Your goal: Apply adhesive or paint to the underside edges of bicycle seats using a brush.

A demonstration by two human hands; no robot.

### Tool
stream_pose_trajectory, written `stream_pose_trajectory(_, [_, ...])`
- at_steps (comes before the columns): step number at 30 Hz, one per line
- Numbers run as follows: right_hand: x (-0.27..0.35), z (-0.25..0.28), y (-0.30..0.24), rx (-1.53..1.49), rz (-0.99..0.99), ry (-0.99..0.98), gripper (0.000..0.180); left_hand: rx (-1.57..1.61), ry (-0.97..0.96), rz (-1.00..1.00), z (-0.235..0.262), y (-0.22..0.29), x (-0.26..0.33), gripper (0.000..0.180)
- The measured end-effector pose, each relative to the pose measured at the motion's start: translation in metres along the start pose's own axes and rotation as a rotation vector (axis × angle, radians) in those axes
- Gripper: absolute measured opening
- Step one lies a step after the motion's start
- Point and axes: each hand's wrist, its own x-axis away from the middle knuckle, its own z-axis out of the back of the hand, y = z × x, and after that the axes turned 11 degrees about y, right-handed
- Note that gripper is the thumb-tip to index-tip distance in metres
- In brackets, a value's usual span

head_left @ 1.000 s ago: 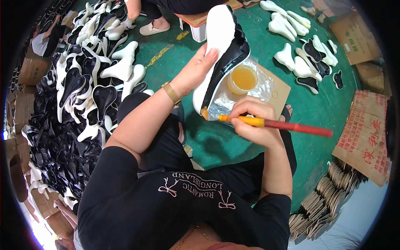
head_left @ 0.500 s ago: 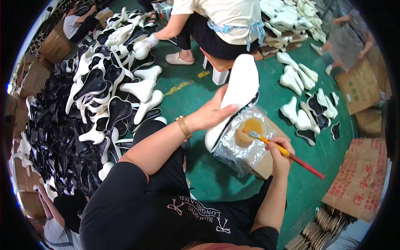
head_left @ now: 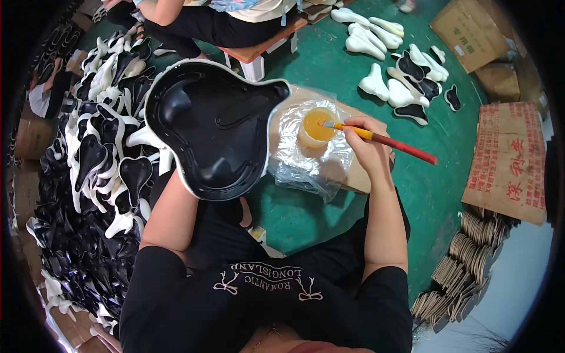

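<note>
The small cup [head_left: 315,126] holds yellow glue and sits on crinkled plastic wrap [head_left: 306,162] over a cardboard sheet [head_left: 353,176] on the green floor [head_left: 435,194]. My right hand [head_left: 368,144] pinches the red-handled brush [head_left: 382,139], bristles in the glue. My left hand is hidden under the black saddle shell [head_left: 215,126], its grip unclear. A heap of shells [head_left: 88,176] crowds my left side; to the right, open floor.

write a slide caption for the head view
Right hand dips brush into yellow glue cup; black saddle shell held up.
</note>
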Motion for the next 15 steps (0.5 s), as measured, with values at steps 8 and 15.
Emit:
stream_pose_trajectory(8, [-0.013, 0.002, 0.006, -0.135, 0.068, 0.039, 0.015, -0.262, 0.097, 0.267, -0.004, -0.019, -0.001, 0.043])
stream_pose_trajectory(15, [-0.012, 0.021, -0.01, -0.359, 0.038, 0.0, 0.012, -0.4, 0.089, 0.344, 0.01, -0.032, -0.016, 0.041])
